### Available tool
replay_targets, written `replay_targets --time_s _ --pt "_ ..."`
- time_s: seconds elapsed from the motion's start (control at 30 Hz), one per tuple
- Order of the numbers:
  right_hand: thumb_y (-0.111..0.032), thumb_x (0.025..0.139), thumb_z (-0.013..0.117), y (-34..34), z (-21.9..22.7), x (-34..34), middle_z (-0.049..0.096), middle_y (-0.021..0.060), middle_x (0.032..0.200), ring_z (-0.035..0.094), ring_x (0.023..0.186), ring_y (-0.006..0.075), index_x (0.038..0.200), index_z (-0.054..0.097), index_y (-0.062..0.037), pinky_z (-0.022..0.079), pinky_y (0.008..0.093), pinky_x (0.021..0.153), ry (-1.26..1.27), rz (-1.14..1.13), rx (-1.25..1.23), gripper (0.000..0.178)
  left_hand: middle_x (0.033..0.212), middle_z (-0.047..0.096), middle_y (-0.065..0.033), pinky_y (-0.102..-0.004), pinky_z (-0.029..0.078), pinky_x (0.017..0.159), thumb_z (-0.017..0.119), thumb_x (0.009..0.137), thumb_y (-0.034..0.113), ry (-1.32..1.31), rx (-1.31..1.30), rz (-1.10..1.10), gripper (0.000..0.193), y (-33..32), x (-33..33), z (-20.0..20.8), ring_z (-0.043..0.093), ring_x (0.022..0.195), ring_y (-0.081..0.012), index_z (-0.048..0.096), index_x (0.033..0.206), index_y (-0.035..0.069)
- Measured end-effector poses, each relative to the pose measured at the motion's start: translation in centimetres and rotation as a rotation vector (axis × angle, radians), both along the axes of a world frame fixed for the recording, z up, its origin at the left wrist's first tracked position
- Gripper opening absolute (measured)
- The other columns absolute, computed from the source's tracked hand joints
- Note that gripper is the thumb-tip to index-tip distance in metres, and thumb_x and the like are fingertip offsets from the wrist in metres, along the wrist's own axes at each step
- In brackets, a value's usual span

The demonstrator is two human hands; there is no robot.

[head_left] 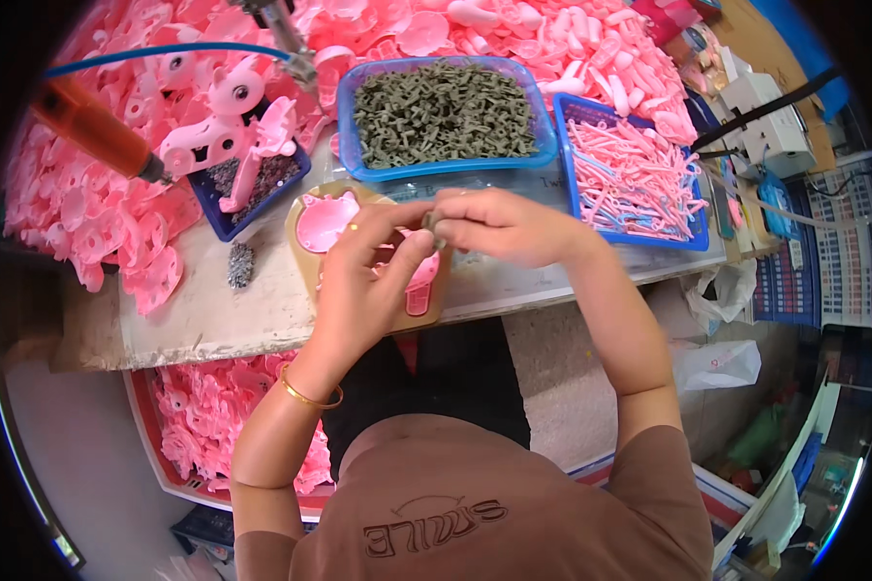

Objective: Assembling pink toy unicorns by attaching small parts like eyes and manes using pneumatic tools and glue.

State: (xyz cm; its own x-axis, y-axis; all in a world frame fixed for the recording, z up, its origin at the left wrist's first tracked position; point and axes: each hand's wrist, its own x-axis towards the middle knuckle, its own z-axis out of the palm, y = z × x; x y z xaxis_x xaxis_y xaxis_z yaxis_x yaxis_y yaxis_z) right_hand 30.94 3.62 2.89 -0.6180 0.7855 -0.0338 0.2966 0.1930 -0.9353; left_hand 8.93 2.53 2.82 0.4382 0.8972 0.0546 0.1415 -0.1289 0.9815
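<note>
My left hand point(360, 281) and my right hand point(504, 228) meet fingertip to fingertip. Both pinch a small grey-green piece point(438, 232), mostly covered by the fingers; it resembles the pieces heaped in the blue tub point(449, 172) just beyond. Beneath my hands lies a tan holder point(305, 254), partly hidden by my left hand. Hollow pink toy shells rest in it: a rounded pink shell point(326, 221) at its left and a pink shell part point(419, 290) at its right.
An orange power screwdriver point(102, 126) hangs at the left, near a dark blue tray point(225, 229) of small screws. A clump of screws point(241, 264) lies on the table. A blue basket point(649, 239) holds thin pink and blue sticks. Pink toy parts point(97, 228) pile up behind and left.
</note>
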Motion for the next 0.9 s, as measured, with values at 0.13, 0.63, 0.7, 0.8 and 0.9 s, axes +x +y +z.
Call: replay_targets --time_s 0.13,0.63,0.7,0.8,0.9 --pt "-0.024 0.104 0.054 -1.5 0.4 -0.4 0.062 0.0028 0.093 0.057 0.083 0.0089 0.117 0.065 -0.0024 0.048 0.0265 0.075 0.008 -0.117 -0.223 0.028 0.101 0.062 -0.0029 -0.0261 0.051 0.082 0.068 0.094 0.007 -0.133 -0.028 0.037 0.009 -0.2 -0.6 -1.6 0.060 0.092 -0.0105 0.063 0.099 0.001" --pt "-0.018 0.087 0.070 -2.8 -3.9 13.9 0.063 0.0102 0.094 0.064 0.084 0.0291 0.097 0.072 -0.0082 0.052 0.0402 0.072 -0.961 -0.857 0.743 0.014 0.099 0.062 -0.0014 -0.0238 0.050 0.081 0.066 0.096 0.009 -0.220 -0.169 -0.012 0.013 -1.4 -1.8 -1.4 0.059 0.090 -0.0081 0.059 0.104 0.001" --pt "-0.018 0.087 0.070 -2.7 -3.5 13.4 0.062 0.0101 0.090 0.063 0.086 0.0316 0.090 0.070 -0.0063 0.052 0.0429 0.073 -0.960 -0.880 0.708 0.012 0.099 0.062 -0.0016 -0.0236 0.050 0.081 0.066 0.096 0.009 -0.214 -0.157 0.005 0.013 -1.2 -2.0 -1.4 0.059 0.089 -0.0083 0.059 0.104 0.001" --pt "-0.016 0.087 0.069 -2.6 -3.4 13.9 0.064 0.0108 0.090 0.064 0.088 0.0328 0.092 0.068 -0.0046 0.052 0.0426 0.074 -0.975 -0.873 0.798 0.012 0.100 0.062 -0.0022 -0.0237 0.051 0.081 0.065 0.097 0.010 -0.203 -0.157 0.023 0.014 -1.1 -2.3 -1.4 0.060 0.089 -0.0087 0.059 0.105 0.001" --pt "-0.014 0.090 0.067 -2.2 -2.7 13.9 0.066 0.0105 0.091 0.067 0.088 0.0270 0.098 0.066 -0.0050 0.053 0.0369 0.075 -0.792 -0.977 0.747 0.012 0.100 0.063 -0.0035 -0.0245 0.053 0.081 0.062 0.099 0.012 -0.173 -0.202 0.038 0.014 -1.0 -2.1 -0.8 0.061 0.089 -0.0094 0.059 0.106 0.000"
